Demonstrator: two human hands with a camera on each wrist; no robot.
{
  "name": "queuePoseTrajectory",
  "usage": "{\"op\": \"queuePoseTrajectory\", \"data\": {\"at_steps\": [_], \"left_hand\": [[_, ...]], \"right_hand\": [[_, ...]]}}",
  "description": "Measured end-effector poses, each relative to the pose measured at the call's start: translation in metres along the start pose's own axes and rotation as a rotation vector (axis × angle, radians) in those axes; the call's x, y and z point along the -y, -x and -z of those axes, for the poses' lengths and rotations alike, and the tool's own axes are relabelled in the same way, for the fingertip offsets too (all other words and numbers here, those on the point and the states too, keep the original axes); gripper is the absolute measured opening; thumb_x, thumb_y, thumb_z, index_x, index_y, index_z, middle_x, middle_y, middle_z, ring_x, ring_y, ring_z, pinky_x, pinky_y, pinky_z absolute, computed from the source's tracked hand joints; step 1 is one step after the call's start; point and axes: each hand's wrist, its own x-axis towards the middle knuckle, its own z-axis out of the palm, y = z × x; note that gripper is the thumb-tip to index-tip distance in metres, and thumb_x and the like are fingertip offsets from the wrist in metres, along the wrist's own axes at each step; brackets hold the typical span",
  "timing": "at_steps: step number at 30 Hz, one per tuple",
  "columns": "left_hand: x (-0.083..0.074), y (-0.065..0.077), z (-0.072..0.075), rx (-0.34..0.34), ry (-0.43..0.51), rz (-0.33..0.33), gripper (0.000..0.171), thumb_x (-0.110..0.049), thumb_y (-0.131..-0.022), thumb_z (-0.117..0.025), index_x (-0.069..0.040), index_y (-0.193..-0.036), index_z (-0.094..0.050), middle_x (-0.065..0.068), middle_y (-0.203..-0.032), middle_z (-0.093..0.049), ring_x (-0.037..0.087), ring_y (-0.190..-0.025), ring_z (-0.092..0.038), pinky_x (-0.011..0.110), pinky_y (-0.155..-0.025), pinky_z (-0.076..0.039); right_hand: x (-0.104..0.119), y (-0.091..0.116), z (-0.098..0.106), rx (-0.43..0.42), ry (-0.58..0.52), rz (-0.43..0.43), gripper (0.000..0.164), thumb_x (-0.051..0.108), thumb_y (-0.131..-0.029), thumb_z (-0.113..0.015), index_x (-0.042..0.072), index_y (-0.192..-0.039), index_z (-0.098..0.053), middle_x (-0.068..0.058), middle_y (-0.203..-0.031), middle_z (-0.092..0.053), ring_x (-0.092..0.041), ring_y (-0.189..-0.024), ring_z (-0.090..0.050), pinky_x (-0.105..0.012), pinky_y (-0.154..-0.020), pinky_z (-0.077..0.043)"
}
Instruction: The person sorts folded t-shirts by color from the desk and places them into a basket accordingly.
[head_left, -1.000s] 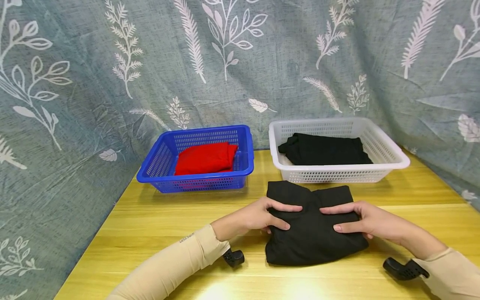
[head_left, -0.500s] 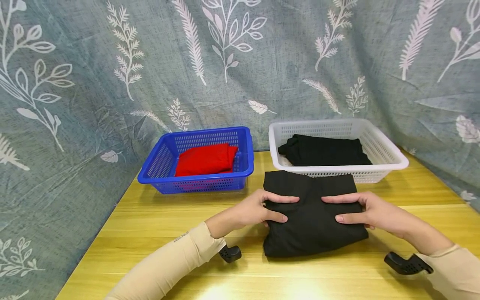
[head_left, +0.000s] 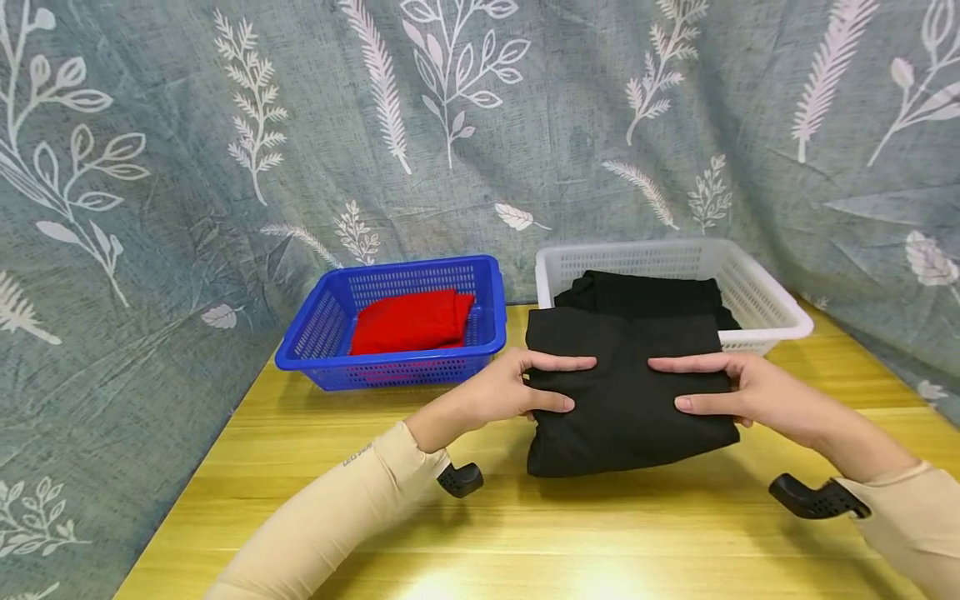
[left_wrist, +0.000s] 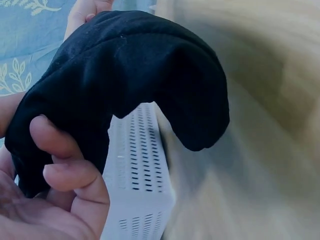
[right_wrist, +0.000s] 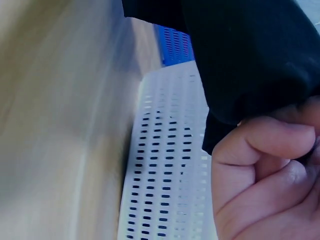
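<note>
A folded black cloth garment (head_left: 630, 417) hangs above the table between both hands, its far edge overlapping the front of the white basket (head_left: 772, 321). The left hand (head_left: 502, 387) grips its left side, thumb and index finger on top and the other fingers curled underneath, as the left wrist view shows. On the opposite side the right hand (head_left: 765, 396) holds it the same way; curled fingers (right_wrist: 270, 140) show beneath the cloth in the right wrist view. In the left wrist view the garment (left_wrist: 135, 65) bends over, its near part drooping.
Inside the white basket lies another folded black cloth (head_left: 652, 292). To its left a blue basket (head_left: 405, 367) holds a folded red cloth (head_left: 412, 321). Both stand at the back of the wooden table (head_left: 300, 467), before a leaf-patterned curtain (head_left: 450, 192).
Both hands have lifted the folded black garment off the table and moved it forward, from in front of the white basket to over its near rim. The baskets have stayed put.
</note>
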Motion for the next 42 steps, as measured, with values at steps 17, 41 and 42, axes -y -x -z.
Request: {"op": "queuePoseTrajectory", "data": {"at_steps": [17,41,42], "left_hand": [[-0.027,-0.051,0.029,-0.063,-0.093,-0.037,0.06,-0.015,-0.096,-0.083,-0.041,-0.147,-0.066,-0.008,-0.138,-0.07,0.01,-0.071,-0.056,0.026,-0.061,-0.044],[-0.04,-0.123,0.039,-0.156,-0.036,0.024,0.059,-0.006,-0.097,-0.078,-0.029,-0.15,-0.066,0.006,-0.137,-0.066,0.014,-0.053,-0.029,0.031,-0.056,-0.031],[-0.041,-0.125,0.039,-0.158,-0.038,0.024,0.059,-0.006,-0.097,-0.078,-0.029,-0.15,-0.066,0.007,-0.137,-0.066,0.014,-0.053,-0.029,0.031,-0.056,-0.031]], "right_hand": [[0.005,-0.031,0.043,-0.078,0.015,-0.05,0.062,0.03,-0.101,-0.078,0.029,-0.159,-0.056,-0.004,-0.159,-0.047,-0.006,-0.071,-0.051,-0.034,-0.053,-0.046],[-0.006,-0.082,0.097,-0.081,-0.051,-0.131,0.061,0.024,-0.102,-0.076,0.036,-0.158,-0.056,-0.004,-0.167,-0.036,-0.019,-0.056,-0.011,-0.035,-0.054,-0.03],[-0.006,-0.082,0.099,-0.091,-0.046,-0.135,0.06,0.025,-0.102,-0.077,0.038,-0.156,-0.057,0.0,-0.162,-0.045,-0.019,-0.055,-0.012,-0.035,-0.054,-0.031]]}}
